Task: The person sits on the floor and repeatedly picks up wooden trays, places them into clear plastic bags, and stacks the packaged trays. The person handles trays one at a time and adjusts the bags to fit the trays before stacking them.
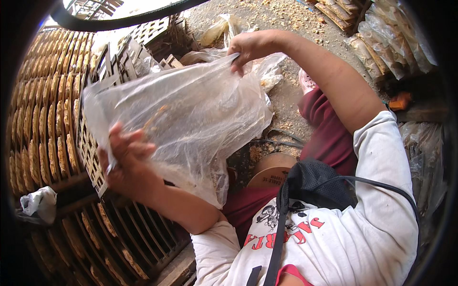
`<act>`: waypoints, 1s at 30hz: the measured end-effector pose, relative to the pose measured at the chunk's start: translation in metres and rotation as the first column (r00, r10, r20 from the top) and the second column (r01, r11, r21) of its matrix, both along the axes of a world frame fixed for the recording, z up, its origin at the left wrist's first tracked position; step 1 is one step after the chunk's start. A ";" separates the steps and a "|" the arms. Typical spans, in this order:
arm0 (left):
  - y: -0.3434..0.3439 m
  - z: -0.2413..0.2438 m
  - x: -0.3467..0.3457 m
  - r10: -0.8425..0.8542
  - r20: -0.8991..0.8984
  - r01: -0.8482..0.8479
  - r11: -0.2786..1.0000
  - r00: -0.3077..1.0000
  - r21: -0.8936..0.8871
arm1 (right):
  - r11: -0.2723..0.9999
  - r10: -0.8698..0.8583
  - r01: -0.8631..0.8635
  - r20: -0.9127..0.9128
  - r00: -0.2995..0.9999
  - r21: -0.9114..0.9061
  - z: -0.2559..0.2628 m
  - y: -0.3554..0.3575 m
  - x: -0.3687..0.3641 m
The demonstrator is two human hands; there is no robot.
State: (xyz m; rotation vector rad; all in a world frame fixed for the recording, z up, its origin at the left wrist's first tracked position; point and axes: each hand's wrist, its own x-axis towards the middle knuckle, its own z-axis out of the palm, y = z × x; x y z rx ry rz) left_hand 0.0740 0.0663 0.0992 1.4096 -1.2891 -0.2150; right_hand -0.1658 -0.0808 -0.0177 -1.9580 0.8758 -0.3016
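Observation:
A large clear plastic bag or sheet is spread out in front of me, wrinkled, with orange-brown bits on it. My right hand pinches its upper edge, at the top centre. At the left, my left hand is blurred, its fingers partly spread, and the edge of the plastic runs down between thumb and fingers. Behind the plastic's left side is a woven lattice panel. Below the plastic, between my legs, stands a round reel or drum bearing writing.
Slatted racks with rows of thin brown cakes fill the left. More racks are at lower left, a crumpled plastic bag beside them. Plastic-wrapped stacks stand at right. Crumbs and crumpled plastic lie on the floor.

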 end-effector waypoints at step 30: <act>0.044 -0.056 -0.023 -0.267 0.441 0.262 0.962 0.857 0.075 | 0.943 0.132 -0.093 0.101 0.986 -0.320 0.023 0.010 0.023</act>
